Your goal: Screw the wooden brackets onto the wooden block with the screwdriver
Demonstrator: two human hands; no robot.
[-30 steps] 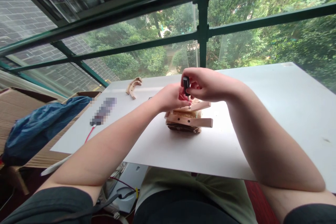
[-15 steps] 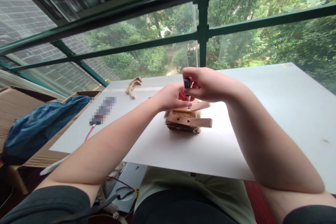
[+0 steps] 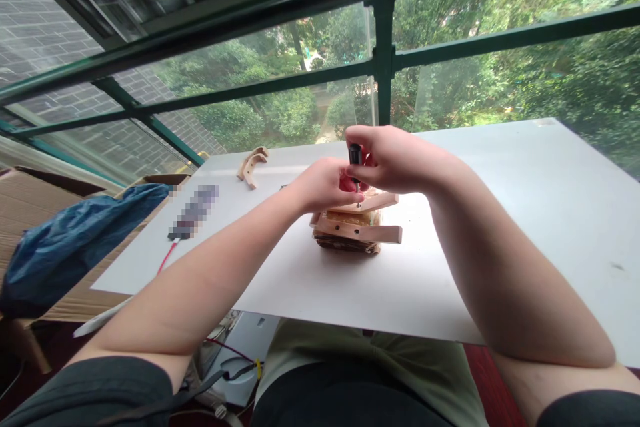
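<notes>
My right hand (image 3: 387,157) is closed around the black handle of a screwdriver (image 3: 355,155), which stands nearly upright. Its metal shaft points down at a hole in a pale curved wooden piece (image 3: 377,203). Just left of the shaft, my left hand (image 3: 327,183) grips that wooden piece, thumb along its top; its other fingers are partly hidden. Closer to me lies a second wooden piece (image 3: 380,233) with two dark holes. Both pieces rest on a brown, layered block (image 3: 345,244) that looks wrapped in clear film.
More curved wooden pieces (image 3: 253,167) lie at the back left of the white table (image 3: 280,273). A blurred-out object (image 3: 195,212) with a red cable is on the left. Beside the table is a cardboard box (image 3: 75,290) with blue cloth (image 3: 75,233). Green-framed windows stand behind.
The view has shifted very slightly. The screwdriver's shaft shows a little more between my hands; both hands keep nearly the same place and grip.
</notes>
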